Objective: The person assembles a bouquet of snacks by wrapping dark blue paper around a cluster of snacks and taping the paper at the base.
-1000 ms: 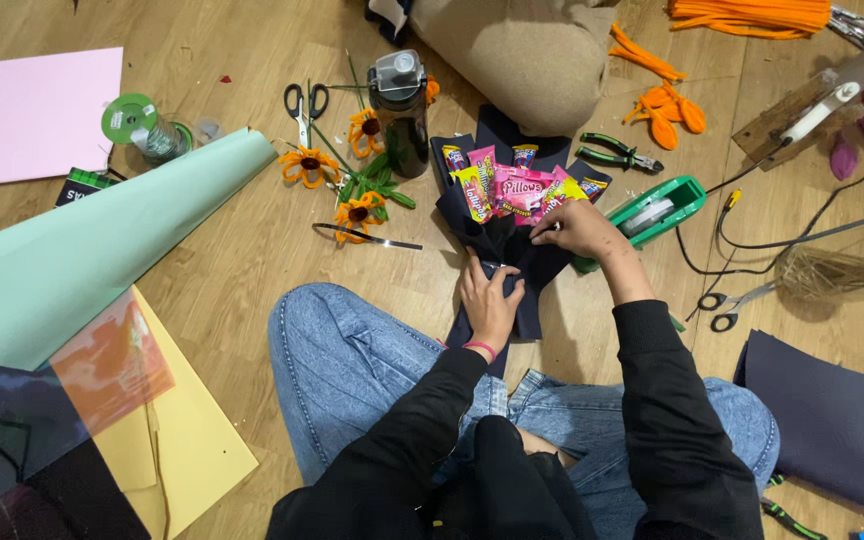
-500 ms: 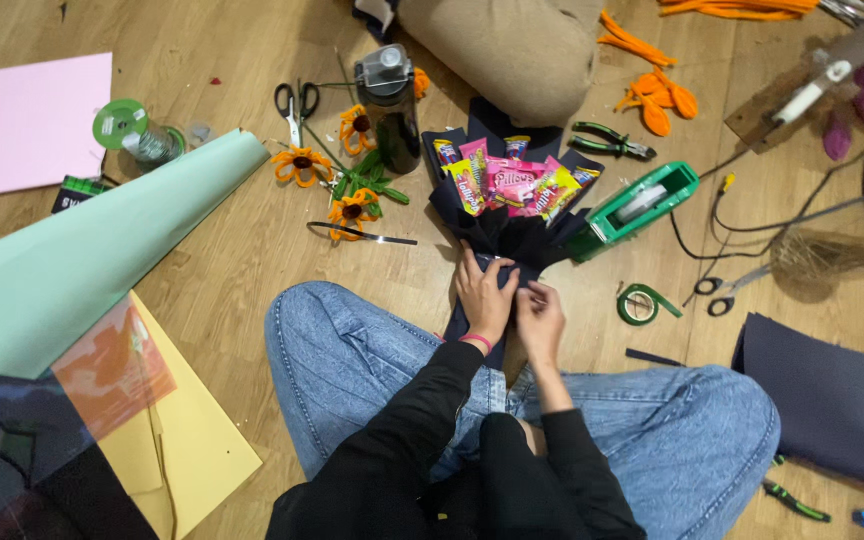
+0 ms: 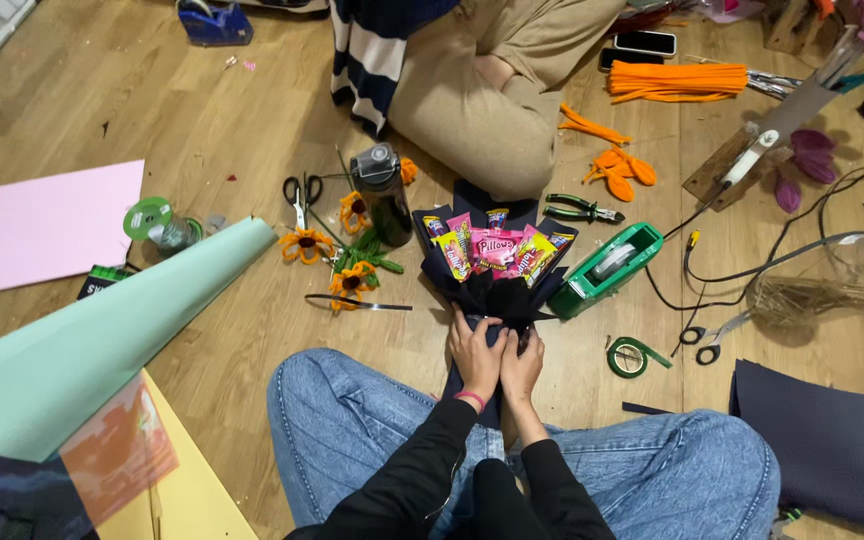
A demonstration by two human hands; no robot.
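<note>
My left hand [image 3: 475, 357] and right hand [image 3: 522, 368] now both clasp the dark-wrapped snack bouquet [image 3: 493, 272] at its neck, closer together than half a second ago.

Setting: home craft space, work done seated on a wooden plank floor [image 3: 202, 110]. Evidence: rolled mint paper sheet [image 3: 102, 330], pink sheet [image 3: 32, 225] and yellow sheet [image 3: 187, 490]; scissors [image 3: 300, 195]; ribbon spool [image 3: 157, 222]; green tape dispenser [image 3: 607, 270]; pliers [image 3: 577, 210]; orange pipe cleaners [image 3: 677, 78]; handmade orange flowers [image 3: 337, 260]. A second person [image 3: 482, 80] sits cross-legged opposite, among trailing cables [image 3: 782, 240].
</note>
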